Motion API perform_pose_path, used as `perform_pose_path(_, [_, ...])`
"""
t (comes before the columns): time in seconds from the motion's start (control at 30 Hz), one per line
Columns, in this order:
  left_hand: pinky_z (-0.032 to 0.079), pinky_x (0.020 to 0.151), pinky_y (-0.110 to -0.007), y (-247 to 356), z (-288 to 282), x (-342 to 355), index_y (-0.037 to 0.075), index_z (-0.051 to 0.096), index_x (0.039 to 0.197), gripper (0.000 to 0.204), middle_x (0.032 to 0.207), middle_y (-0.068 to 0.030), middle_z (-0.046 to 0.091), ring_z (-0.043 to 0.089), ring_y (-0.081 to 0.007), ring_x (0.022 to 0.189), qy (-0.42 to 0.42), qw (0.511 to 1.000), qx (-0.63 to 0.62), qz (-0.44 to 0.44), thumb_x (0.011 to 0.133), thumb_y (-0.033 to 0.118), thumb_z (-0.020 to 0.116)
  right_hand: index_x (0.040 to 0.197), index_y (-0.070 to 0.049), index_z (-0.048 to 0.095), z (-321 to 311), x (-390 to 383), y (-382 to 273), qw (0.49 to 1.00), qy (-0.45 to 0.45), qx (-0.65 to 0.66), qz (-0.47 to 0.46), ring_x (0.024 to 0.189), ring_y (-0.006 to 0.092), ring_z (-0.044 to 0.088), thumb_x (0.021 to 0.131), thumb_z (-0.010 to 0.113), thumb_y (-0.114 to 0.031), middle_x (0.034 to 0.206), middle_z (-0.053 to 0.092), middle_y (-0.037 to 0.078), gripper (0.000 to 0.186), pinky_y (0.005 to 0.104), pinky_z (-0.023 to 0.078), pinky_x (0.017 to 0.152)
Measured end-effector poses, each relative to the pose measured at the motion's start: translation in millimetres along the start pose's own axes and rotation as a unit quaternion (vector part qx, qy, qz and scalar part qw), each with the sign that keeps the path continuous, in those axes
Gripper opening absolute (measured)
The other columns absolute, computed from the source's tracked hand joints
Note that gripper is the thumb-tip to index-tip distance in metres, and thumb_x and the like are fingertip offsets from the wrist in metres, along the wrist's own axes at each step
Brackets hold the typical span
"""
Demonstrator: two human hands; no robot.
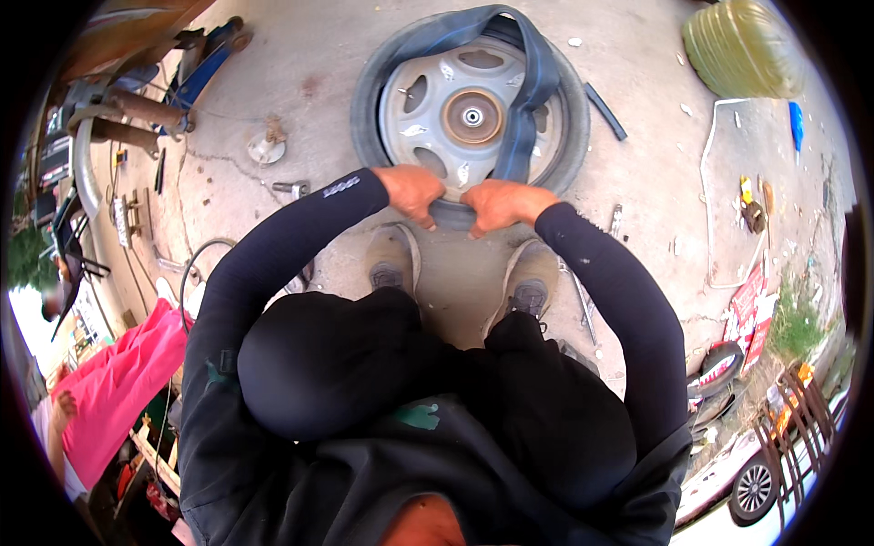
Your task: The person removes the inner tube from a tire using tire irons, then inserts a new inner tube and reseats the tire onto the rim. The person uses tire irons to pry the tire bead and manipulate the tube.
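A wheel [428, 82] with a grey steel rim and a brown hub lies flat on the ground in front of my shoes. A limp, dark blue-grey inner tube [535, 77] loops over its far side and crosses the right part of the rim. My left hand [414, 193] is closed at the wheel's near edge, fingers curled down over the rubber. Close beside it, my right hand [508, 204] grips the rubber where the crossing length of tube comes down. Tube and tyre are hard to tell apart under my fingers.
A short dark rubber strip [606, 112] lies right of the wheel. Metal tools [583, 305] lie by my right shoe, and a metal fitting [291, 189] is at the left. A big yellowish bundle [742, 50] stands far right. A person in pink clothing [118, 391] is at the left.
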State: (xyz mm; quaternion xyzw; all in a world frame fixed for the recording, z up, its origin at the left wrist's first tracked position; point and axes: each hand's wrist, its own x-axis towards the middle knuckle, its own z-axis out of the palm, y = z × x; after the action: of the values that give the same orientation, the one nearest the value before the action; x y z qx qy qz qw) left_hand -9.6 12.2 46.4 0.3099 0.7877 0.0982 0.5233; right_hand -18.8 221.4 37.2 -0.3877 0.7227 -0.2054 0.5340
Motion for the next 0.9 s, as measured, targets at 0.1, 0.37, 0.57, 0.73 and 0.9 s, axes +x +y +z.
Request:
perform_pose_path(0.1, [0.054, 0.083, -0.048, 0.7, 4.9, -15.0, 0.004, 0.065, 0.119, 0.063, 0.097, -0.0216, 0.072, 0.069, -0.0407, 0.096, 0.074, 0.997, -0.037, -0.008, 0.072, 0.039, 0.087, 0.123, -0.001, 0.067, 18.3, -13.9, 13.1, 0.967, 0.175, 0.184, -0.001, 0.108, 0.0353, 0.067, 0.080, 0.078, -0.024, 0.116, 0.072, 0.018, 0.050, 0.0434, 0.053, 0.092])
perform_pose_path(0.37, [0.052, 0.090, -0.046, -40.3, -18.4, -29.5, 0.003, 0.067, 0.114, 0.058, 0.105, -0.0196, 0.070, 0.065, -0.0367, 0.105, 0.075, 0.993, -0.087, -0.012, 0.069, 0.030, 0.089, 0.101, -0.010, 0.071, -18.4, -36.3, 54.5, 0.883, 0.316, -0.322, -0.126, 0.103, 0.0238, 0.064, 0.083, 0.065, -0.011, 0.110, 0.064, 0.006, 0.019, 0.0387, 0.056, 0.082])
perform_pose_path(0.57, [0.050, 0.094, -0.043, 20.5, 20.4, -17.9, 0.005, 0.061, 0.114, 0.062, 0.109, -0.0130, 0.060, 0.058, -0.0339, 0.110, 0.276, 0.958, 0.009, 0.077, 0.065, 0.028, 0.091, 0.094, -0.012, 0.070, -29.5, 0.2, 34.8, 0.840, 0.230, -0.448, -0.202, 0.091, 0.0188, 0.066, 0.088, 0.064, -0.023, 0.103, 0.058, 0.002, 0.014, 0.0340, 0.058, 0.072])
perform_pose_path(0.73, [0.050, 0.093, -0.044, 43.1, 47.9, -7.4, 0.005, 0.057, 0.116, 0.062, 0.113, -0.0115, 0.058, 0.058, -0.0311, 0.112, 0.337, 0.940, 0.049, 0.017, 0.065, 0.019, 0.089, 0.111, -0.017, 0.072, -14.9, 9.8, 50.3, 0.839, 0.241, -0.451, -0.187, 0.096, 0.0186, 0.066, 0.089, 0.064, -0.026, 0.107, 0.060, 0.000, 0.025, 0.0332, 0.059, 0.074])
perform_pose_path(0.9, [0.049, 0.089, -0.046, 33.8, 35.8, -5.9, 0.006, 0.056, 0.110, 0.054, 0.109, -0.0116, 0.060, 0.059, -0.0302, 0.112, 0.268, 0.962, 0.043, -0.003, 0.066, 0.013, 0.087, 0.130, -0.019, 0.067, -16.1, 11.9, 55.1, 0.829, 0.245, -0.467, -0.186, 0.102, 0.0189, 0.066, 0.091, 0.061, -0.024, 0.112, 0.062, -0.003, 0.039, 0.0326, 0.058, 0.077])
